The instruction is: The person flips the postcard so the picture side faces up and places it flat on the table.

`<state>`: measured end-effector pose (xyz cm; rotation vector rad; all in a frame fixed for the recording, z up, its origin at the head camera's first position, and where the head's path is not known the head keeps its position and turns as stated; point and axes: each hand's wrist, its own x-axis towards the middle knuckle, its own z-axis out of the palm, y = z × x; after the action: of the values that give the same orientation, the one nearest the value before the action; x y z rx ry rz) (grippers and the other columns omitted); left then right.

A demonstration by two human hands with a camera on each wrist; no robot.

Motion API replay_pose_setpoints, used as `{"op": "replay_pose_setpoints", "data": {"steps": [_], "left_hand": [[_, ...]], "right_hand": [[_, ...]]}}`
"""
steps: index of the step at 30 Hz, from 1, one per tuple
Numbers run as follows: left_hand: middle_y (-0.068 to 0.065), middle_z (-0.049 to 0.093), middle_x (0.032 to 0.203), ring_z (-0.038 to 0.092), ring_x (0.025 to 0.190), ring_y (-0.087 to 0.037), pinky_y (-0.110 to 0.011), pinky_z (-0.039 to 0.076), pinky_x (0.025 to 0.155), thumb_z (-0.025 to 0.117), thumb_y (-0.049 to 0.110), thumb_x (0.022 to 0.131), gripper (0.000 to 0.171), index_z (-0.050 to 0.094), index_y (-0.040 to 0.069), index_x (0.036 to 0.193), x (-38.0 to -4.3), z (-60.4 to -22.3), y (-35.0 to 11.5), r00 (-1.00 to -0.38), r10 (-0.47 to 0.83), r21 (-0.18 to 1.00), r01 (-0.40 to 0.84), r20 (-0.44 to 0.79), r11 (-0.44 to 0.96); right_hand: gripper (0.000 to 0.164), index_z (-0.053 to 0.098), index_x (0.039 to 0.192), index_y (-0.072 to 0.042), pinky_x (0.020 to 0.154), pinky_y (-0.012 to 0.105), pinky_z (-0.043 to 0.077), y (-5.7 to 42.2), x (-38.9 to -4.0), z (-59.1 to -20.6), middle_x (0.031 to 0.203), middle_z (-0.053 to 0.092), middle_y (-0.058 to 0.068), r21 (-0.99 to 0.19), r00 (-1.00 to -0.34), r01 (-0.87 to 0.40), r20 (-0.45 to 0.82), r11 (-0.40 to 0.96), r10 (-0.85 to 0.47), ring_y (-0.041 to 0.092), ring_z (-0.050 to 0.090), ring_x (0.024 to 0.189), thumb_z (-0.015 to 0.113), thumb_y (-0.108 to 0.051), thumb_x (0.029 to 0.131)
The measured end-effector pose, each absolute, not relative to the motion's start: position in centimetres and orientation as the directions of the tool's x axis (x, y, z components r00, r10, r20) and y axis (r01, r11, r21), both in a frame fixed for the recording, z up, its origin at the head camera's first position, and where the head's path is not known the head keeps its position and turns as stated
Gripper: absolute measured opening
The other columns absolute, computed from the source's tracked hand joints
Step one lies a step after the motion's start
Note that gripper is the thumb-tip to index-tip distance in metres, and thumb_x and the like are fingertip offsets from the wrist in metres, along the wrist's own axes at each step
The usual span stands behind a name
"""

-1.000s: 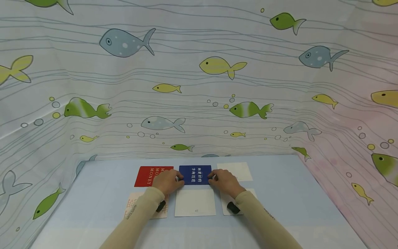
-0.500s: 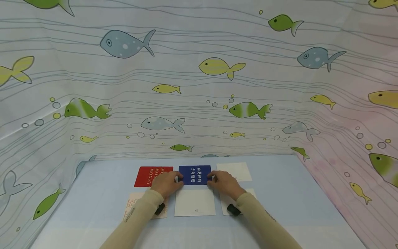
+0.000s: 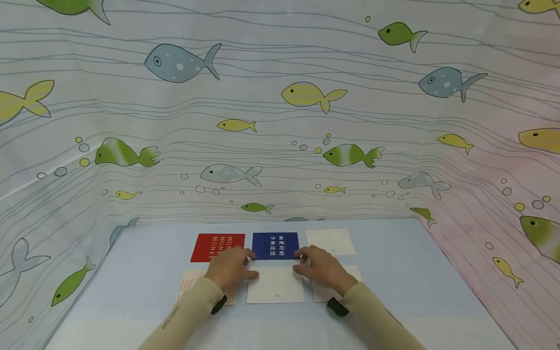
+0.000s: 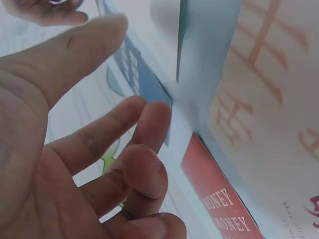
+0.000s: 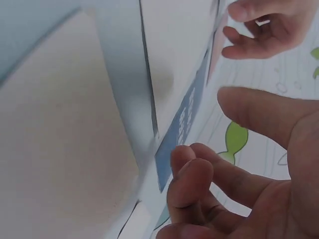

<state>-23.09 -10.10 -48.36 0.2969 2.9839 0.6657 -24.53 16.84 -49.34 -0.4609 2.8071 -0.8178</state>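
A blue card [image 3: 275, 246] with white characters lies flat in the middle of the back row. My left hand [image 3: 230, 267] is at its near left corner, thumb spread from loosely bent fingers and nothing between them. At the near right corner is my right hand [image 3: 322, 266], its thumb likewise apart and holding nothing. Whether fingertips touch the blue card I cannot tell. Below it lies a white card [image 3: 275, 285], with both thumbs near its upper corners. The left hand partly hides a red card [image 3: 203, 247] lettered MONEY, also seen in the left wrist view.
A white card [image 3: 330, 239] lies at the back right. At the front left is a pale card [image 3: 188, 282] with orange characters, partly under the left forearm. Another white card [image 3: 321, 293] is partly covered by the right hand. Fish-patterned cloth [image 3: 280, 146] rises behind the table.
Both hands have let go of the blue card's side edges and drawn back slightly toward me, thumbs parting from fingers. The blue card stays in place.
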Motion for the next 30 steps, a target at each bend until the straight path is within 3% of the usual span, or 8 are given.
{"op": "replay_pose_setpoints", "data": {"steps": [9, 19, 23, 30], "left_hand": [[-0.002, 0.065, 0.095, 0.06, 0.085, -0.02, -0.044, 0.055, 0.077, 0.095, 0.036, 0.064, 0.056, 0.076, 0.01, 0.11, -22.5, -49.1, -9.9, -0.971, 0.235, 0.352, 0.208, -0.035, 0.913], [0.002, 0.06, 0.089, 0.056, 0.08, -0.018, -0.04, 0.053, 0.074, 0.095, 0.035, 0.065, 0.049, 0.074, 0.012, 0.103, -22.5, -49.1, -9.9, -0.972, 0.23, 0.368, 0.198, -0.046, 0.908], [0.003, 0.06, 0.09, 0.056, 0.081, -0.017, -0.04, 0.052, 0.073, 0.093, 0.034, 0.068, 0.052, 0.073, 0.013, 0.111, -22.3, -49.2, -10.0, -0.973, 0.224, 0.425, 0.177, -0.063, 0.888], [0.004, 0.055, 0.078, 0.053, 0.071, -0.015, -0.033, 0.045, 0.059, 0.084, 0.034, 0.081, 0.05, 0.07, 0.012, 0.123, -21.5, -49.2, -10.1, -0.976, 0.202, 0.543, 0.128, -0.08, 0.83]], "right_hand": [[0.061, 0.067, 0.128, -0.007, 0.073, 0.039, 0.05, 17.1, -23.4, -49.9, 0.099, 0.057, 0.001, -0.463, -0.922, -0.288, -0.104, 0.838, -0.373, 0.016, 0.054, 0.08, 0.084, -0.042, 0.081], [0.054, 0.066, 0.121, -0.011, 0.072, 0.035, 0.047, 17.2, -23.4, -50.0, 0.094, 0.057, -0.004, -0.476, -0.917, -0.291, -0.109, 0.83, -0.384, 0.013, 0.052, 0.079, 0.089, -0.033, 0.078], [0.052, 0.064, 0.119, -0.011, 0.071, 0.033, 0.045, 17.3, -23.4, -50.0, 0.091, 0.056, -0.005, -0.503, -0.914, -0.295, -0.099, 0.813, -0.393, 0.013, 0.051, 0.078, 0.089, -0.029, 0.078], [0.043, 0.065, 0.116, -0.016, 0.07, 0.032, 0.045, 17.4, -23.2, -49.9, 0.089, 0.057, -0.007, -0.539, -0.934, -0.258, -0.072, 0.802, -0.349, 0.012, 0.053, 0.078, 0.087, -0.027, 0.08]]}}
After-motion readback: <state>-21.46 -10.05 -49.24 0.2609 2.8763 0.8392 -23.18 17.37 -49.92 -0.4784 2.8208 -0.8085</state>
